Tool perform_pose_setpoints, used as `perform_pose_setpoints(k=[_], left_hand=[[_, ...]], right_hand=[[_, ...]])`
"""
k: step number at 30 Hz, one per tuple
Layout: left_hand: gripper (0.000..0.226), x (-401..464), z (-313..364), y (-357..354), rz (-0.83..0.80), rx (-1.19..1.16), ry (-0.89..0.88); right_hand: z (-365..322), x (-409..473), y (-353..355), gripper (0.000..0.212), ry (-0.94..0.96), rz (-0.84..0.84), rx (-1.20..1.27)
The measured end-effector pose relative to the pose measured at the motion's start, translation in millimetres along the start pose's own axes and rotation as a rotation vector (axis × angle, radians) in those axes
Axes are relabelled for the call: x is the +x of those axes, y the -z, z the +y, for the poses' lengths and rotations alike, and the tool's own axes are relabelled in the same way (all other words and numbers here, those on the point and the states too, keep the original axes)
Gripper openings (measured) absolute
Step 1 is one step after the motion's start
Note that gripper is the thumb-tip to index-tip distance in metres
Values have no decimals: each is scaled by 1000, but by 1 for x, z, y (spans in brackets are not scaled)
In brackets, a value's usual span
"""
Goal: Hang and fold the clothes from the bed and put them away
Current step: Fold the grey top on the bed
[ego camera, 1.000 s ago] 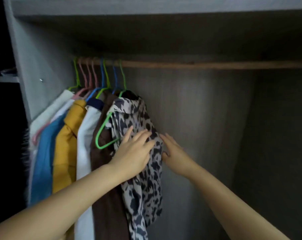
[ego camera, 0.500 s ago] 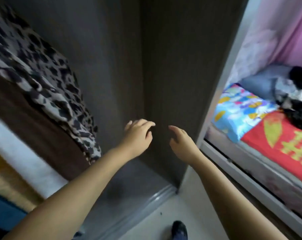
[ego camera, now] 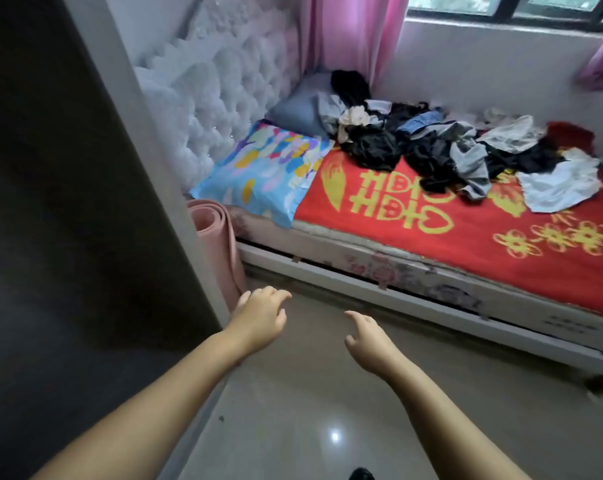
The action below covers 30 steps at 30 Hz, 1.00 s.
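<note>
Nearest, two bare forearms reach forward over the glossy floor (ego camera: 293,410), which carries a bright spot of reflected light. The left hand (ego camera: 258,318) and the right hand (ego camera: 367,336) hang side by side above it, apart from each other, both with loosely curled fingers and holding nothing. A dark shoe tip (ego camera: 361,474) pokes in at the bottom edge. To the left stands the dark wardrobe side (ego camera: 68,202), its pale front edge running down to the floor just beside the left hand. A rolled pink mat (ego camera: 215,244) stands upright in the gap between that edge and the head end of the bed (ego camera: 414,292), whose white frame runs across beyond the hands. On the bed, a red blanket (ego camera: 466,244) with yellow characters and flowers covers the near side. A bright patterned pillow (ego camera: 265,174) lies at the near head corner, with a grey pillow (ego camera: 300,109) behind it, in the far head corner against the white tufted headboard (ego camera: 217,98). The clothes (ego camera: 449,147), a jumbled heap of black, grey, white and blue pieces, spread along the far side of the bed beside the wall. Pink curtains (ego camera: 348,32) hang behind, below a dark-framed window (ego camera: 507,12).
</note>
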<state>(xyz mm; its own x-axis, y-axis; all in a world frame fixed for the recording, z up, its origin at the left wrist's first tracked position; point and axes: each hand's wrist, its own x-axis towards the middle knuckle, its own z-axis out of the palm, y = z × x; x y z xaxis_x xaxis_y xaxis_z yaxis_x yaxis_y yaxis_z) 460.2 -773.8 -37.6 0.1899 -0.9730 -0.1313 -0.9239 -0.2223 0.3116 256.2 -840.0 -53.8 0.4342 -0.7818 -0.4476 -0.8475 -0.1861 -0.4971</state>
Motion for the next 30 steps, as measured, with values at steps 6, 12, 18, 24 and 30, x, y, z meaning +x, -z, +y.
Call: perform_pose_setpoints(k=[6,12,18,24,30], left_hand=[[38,95,129,-53,-95,-27,-172],[36,161,212,-78,-152,-62,-308],[37,242,239,-85,-211,-31,-348],[38,352,263,-83,-252,-44,-372],[40,478,306,-71,-308,23,-437]], right_hand=[[129,13,82,54,-166,75,26],[200,30,144,53,-259,166,90],[232,81,179,53,-293,159,142],[255,159,238,53,-316,170,166],[279,243,317,52,-366,199,194]])
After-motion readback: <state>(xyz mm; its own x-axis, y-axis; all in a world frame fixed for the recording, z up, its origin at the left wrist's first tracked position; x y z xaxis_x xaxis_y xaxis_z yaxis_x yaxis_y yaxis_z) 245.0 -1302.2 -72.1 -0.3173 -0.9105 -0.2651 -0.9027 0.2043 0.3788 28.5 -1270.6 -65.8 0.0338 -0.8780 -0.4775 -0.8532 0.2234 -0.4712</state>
